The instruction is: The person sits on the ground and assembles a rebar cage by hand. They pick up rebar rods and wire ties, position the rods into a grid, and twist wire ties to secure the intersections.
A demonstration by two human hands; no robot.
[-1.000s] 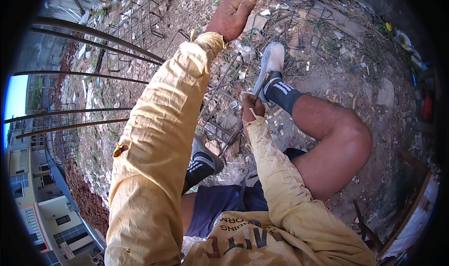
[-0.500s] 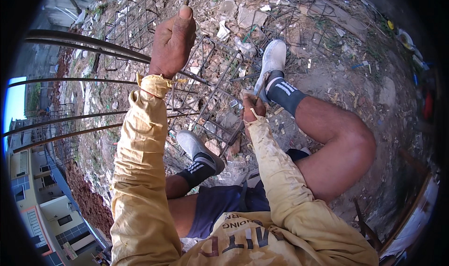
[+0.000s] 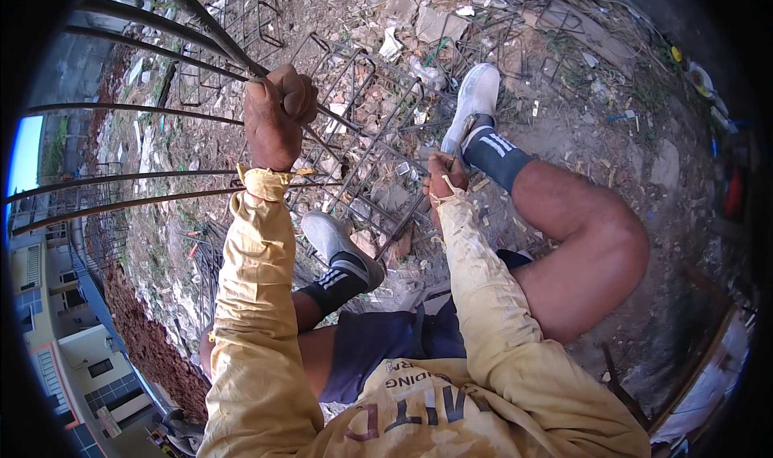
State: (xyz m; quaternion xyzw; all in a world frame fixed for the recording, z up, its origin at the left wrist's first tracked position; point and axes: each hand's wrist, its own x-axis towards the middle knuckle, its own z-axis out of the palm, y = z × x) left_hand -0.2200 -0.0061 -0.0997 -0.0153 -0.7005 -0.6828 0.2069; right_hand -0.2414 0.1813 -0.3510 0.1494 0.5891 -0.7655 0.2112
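Observation:
Up at the left, my left hand (image 3: 276, 118) is wrapped round a long dark steel rebar (image 3: 201, 19) that slants away to the upper left. Several more rebars (image 3: 145, 112) fan out leftward beside and below that hand. Under both hands, among the rubble, lies a bent rebar cage (image 3: 374, 148) of rods and square stirrups. My right hand (image 3: 444, 176) is closed near the cage's right side, next to my right shoe. What its fingers hold is mostly hidden, with only a thin dark piece faintly showing.
My grey shoes (image 3: 477, 96) stand to either side of the cage's near end. Broken stone and litter (image 3: 439, 23) cover the ground. More wire stirrups (image 3: 250, 15) lie farther off. Red soil (image 3: 149, 337) and houses (image 3: 97, 361) are at the left; a board (image 3: 700, 377) leans at the lower right.
The rebar in my left hand has swung from pointing away to slanting upper left, and that hand has turned and come slightly nearer. My right hand has shifted slightly right, still closed.

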